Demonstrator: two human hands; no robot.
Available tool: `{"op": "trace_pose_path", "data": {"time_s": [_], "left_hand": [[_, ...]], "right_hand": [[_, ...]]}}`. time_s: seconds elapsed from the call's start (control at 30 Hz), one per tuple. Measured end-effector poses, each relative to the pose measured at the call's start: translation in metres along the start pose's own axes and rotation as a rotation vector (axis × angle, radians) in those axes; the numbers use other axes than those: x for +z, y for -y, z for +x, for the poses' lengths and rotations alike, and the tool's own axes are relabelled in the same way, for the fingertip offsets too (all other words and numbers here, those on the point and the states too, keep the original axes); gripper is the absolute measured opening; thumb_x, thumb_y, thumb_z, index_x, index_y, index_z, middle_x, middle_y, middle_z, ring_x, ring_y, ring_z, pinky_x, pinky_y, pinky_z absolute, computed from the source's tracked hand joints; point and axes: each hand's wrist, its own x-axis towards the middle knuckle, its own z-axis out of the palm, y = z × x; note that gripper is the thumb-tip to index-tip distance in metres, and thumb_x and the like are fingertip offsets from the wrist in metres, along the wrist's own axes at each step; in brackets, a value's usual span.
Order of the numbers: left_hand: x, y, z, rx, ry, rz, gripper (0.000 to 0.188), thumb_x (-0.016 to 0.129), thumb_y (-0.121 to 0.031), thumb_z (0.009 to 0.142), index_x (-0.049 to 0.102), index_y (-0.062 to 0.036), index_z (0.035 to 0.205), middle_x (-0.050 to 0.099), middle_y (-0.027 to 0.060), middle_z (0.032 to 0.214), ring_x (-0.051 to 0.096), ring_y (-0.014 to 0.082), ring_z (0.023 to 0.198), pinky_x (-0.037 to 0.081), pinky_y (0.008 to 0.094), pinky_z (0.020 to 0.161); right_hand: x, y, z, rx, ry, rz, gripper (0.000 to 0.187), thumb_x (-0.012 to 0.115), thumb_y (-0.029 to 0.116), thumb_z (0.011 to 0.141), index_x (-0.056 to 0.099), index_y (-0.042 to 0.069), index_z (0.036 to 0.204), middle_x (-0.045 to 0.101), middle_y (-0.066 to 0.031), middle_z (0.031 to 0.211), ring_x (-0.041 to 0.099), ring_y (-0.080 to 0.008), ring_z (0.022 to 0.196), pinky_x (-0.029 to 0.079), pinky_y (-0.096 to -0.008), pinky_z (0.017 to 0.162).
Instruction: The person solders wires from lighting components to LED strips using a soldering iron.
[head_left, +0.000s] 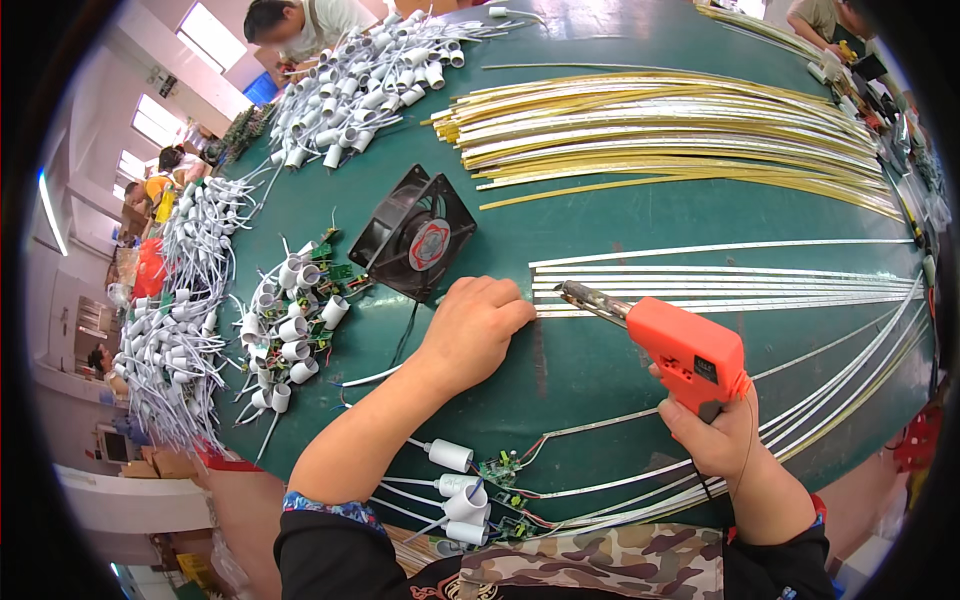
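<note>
My right hand [716, 432] is wrapped round the handle of a red soldering gun [688, 345]. Its metal tip points left, over the near ends of several white LED strips [700, 288] laid side by side on the green table. My left hand [477, 328] is closed, knuckles up, with its fingertips at the left end of the nearest strip; anything pinched beneath the fingers is hidden. Close to my body lie white lamp sockets [450, 456] wired to small green circuit boards [500, 466], from which more strips [620, 507] run off to the right.
A black fan [418, 236] stands beyond my left hand. Sockets with boards [290, 330] are piled to its left, and heaps of wired white sockets [350, 85] line the far left edge. A yellow and white strip bundle [660, 130] lies across the back. Other people [300, 25] work around the table.
</note>
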Motion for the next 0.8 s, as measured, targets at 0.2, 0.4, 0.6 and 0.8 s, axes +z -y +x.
{"op": "trace_pose_path", "data": {"time_s": [0.2,0.4,0.6,0.8], "left_hand": [[-0.001,0.000,0.001,0.012,-0.004,0.000,0.014,0.066,-0.001,0.076,0.069,-0.0078,0.088,0.061,0.0043,0.084,0.060,0.0269,0.082,0.044,0.0398,0.075],[0.000,0.000,0.001,0.012,-0.006,0.008,0.013,0.067,-0.002,0.076,0.069,-0.0081,0.087,0.061,0.0043,0.083,0.060,0.0271,0.082,0.045,0.0401,0.074],[-0.002,0.000,0.000,0.016,-0.009,0.016,0.013,0.066,-0.002,0.076,0.069,-0.0083,0.087,0.062,0.0039,0.083,0.060,0.0273,0.081,0.045,0.0400,0.073],[-0.011,-0.009,-0.004,-0.019,-0.004,-0.044,0.020,0.072,-0.008,0.078,0.067,-0.0055,0.098,0.063,0.0086,0.094,0.061,0.0304,0.089,0.048,0.0422,0.078]], "right_hand": [[-0.001,0.000,-0.002,0.015,0.001,-0.010,0.050,0.064,0.001,0.083,0.052,-0.004,0.131,0.067,-0.0098,0.108,0.056,-0.0068,0.069,0.047,-0.0249,0.067],[0.000,0.003,-0.001,0.020,-0.010,0.026,0.050,0.064,0.002,0.082,0.053,-0.004,0.130,0.067,-0.0090,0.106,0.056,-0.0069,0.070,0.047,-0.0254,0.067],[0.000,0.013,0.002,0.016,0.009,-0.031,0.047,0.064,0.005,0.083,0.056,-0.005,0.128,0.066,-0.0046,0.089,0.056,-0.0071,0.068,0.046,-0.0250,0.068],[0.000,0.011,0.000,0.026,-0.039,0.027,0.046,0.064,0.005,0.083,0.057,-0.005,0.127,0.064,-0.0034,0.084,0.055,-0.0072,0.068,0.046,-0.0257,0.069]]}}
